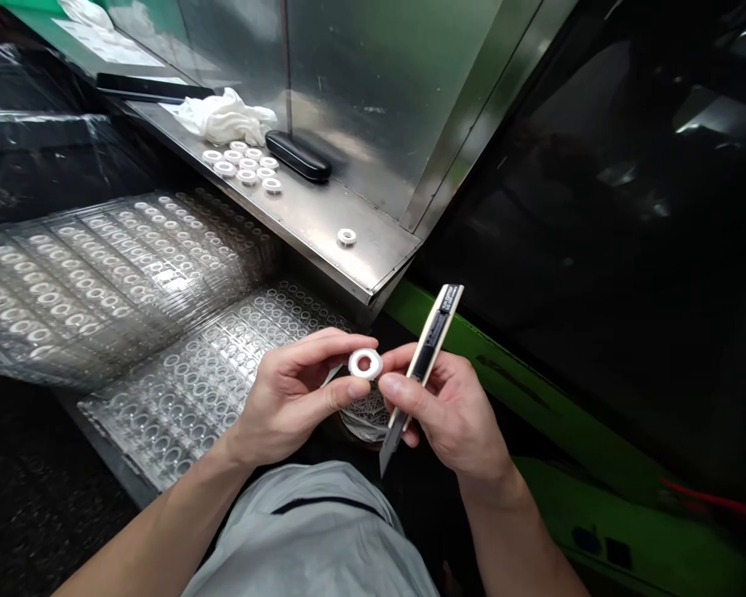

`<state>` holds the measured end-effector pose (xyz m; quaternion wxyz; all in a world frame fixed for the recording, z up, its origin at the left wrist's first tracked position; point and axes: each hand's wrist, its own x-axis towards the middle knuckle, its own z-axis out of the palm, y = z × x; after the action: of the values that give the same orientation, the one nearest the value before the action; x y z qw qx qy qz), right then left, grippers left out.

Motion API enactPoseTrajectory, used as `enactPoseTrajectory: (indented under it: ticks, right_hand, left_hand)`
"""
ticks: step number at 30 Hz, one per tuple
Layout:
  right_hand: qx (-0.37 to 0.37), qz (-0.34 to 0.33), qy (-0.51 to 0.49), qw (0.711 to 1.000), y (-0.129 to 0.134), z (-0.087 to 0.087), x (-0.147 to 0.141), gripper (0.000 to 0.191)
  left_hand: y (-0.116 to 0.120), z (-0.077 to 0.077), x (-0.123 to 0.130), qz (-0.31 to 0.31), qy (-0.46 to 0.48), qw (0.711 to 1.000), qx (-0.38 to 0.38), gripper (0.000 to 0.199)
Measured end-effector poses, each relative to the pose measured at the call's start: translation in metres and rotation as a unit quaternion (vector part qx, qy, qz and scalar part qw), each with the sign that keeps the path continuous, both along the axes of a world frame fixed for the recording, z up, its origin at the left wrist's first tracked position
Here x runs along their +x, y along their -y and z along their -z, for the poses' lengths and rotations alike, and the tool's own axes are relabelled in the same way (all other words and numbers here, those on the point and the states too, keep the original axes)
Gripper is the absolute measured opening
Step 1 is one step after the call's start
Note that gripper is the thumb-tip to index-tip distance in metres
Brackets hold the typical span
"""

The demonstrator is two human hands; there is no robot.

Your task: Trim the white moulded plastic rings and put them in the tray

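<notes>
My left hand pinches a small white plastic ring between thumb and fingers, its round hole facing me. In my right hand lies a utility knife, with its blade out and pointing down toward me. The right thumb and forefinger tips reach the ring's right edge; whether they press on it I cannot tell. Below the hands, a container of thin pale scraps is partly hidden. On the metal ledge beyond, a single white ring sits near the corner.
Several white rings are grouped on the metal ledge, beside a black case and a crumpled white cloth. To the left, a clear tray holds rows of rings, next to another clear tray. A green machine base stands right.
</notes>
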<state>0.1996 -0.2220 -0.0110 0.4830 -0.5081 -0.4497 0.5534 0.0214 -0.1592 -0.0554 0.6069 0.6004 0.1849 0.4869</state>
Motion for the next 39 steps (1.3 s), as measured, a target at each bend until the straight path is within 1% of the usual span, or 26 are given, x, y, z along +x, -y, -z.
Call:
enactPoseTrajectory:
  ticks: [10, 16, 19, 21, 22, 23, 24, 25, 26, 27, 28, 29, 30, 32, 35, 37, 39]
  right_hand:
    - [0.007, -0.01, -0.009, 1.0, -0.004, 0.001, -0.005, 0.027]
    - [0.005, -0.013, -0.008, 1.0, -0.008, -0.003, -0.006, 0.028]
    - [-0.003, -0.018, 0.011, 1.0, -0.01, -0.003, -0.006, 0.03]
    - [-0.017, -0.012, 0.025, 0.999, -0.011, 0.0, -0.004, 0.033]
    - [-0.026, -0.006, 0.029, 0.999, -0.011, 0.003, -0.003, 0.035]
    - [-0.034, -0.002, 0.03, 0.999, -0.012, 0.007, -0.002, 0.037]
    - [-0.04, 0.001, 0.029, 0.999, -0.013, 0.01, -0.001, 0.04]
    - [-0.045, 0.003, 0.028, 0.999, -0.013, 0.014, -0.001, 0.042]
    - [-0.049, 0.005, 0.027, 0.998, -0.012, 0.017, 0.0, 0.044]
    - [-0.051, 0.01, 0.026, 0.998, -0.011, 0.019, 0.001, 0.045]
    - [-0.053, 0.017, 0.025, 0.998, -0.01, 0.021, 0.001, 0.046]
    - [-0.056, 0.026, 0.023, 0.998, -0.008, 0.023, 0.001, 0.047]
    - [-0.06, 0.035, 0.021, 0.997, -0.007, 0.024, 0.002, 0.048]
    - [-0.068, 0.048, 0.019, 0.996, -0.003, 0.026, 0.004, 0.05]
    - [-0.072, 0.064, 0.022, 0.995, 0.001, 0.031, 0.008, 0.051]
    - [-0.073, 0.071, 0.024, 0.994, 0.003, 0.035, 0.012, 0.051]
    - [-0.081, 0.079, 0.024, 0.993, 0.005, 0.039, 0.015, 0.051]
  left_hand:
    - [-0.005, 0.0, -0.003, 0.002, 0.011, 1.0, 0.006, 0.032]
    - [-0.005, 0.003, -0.005, 0.005, 0.003, 1.0, 0.004, 0.03]
    - [-0.005, 0.004, -0.007, 0.004, -0.005, 0.999, 0.034, 0.033]
    - [-0.017, 0.004, -0.011, -0.007, -0.035, 0.996, 0.087, 0.034]
    - [-0.029, 0.003, -0.014, -0.026, -0.059, 0.991, 0.121, 0.034]
    - [-0.045, 0.001, -0.018, -0.061, -0.092, 0.981, 0.157, 0.033]
    - [-0.065, -0.001, -0.022, -0.114, -0.138, 0.964, 0.199, 0.032]
    - [-0.087, -0.004, -0.025, -0.179, -0.184, 0.937, 0.236, 0.032]
    - [-0.109, -0.008, -0.028, -0.252, -0.244, 0.897, 0.271, 0.034]
    - [-0.131, -0.012, -0.03, -0.313, -0.31, 0.843, 0.307, 0.035]
    - [-0.151, -0.016, -0.03, -0.341, -0.347, 0.813, 0.319, 0.036]
    - [-0.168, -0.019, -0.029, -0.356, -0.383, 0.786, 0.33, 0.035]
    - [-0.182, -0.022, -0.027, -0.361, -0.409, 0.768, 0.335, 0.035]
    - [-0.201, -0.028, -0.021, -0.359, -0.45, 0.744, 0.339, 0.034]
    - [-0.22, -0.037, -0.016, -0.359, -0.501, 0.712, 0.336, 0.035]
    - [-0.23, -0.043, -0.017, -0.359, -0.529, 0.696, 0.325, 0.038]
    - [-0.235, -0.047, -0.02, -0.36, -0.553, 0.684, 0.312, 0.041]
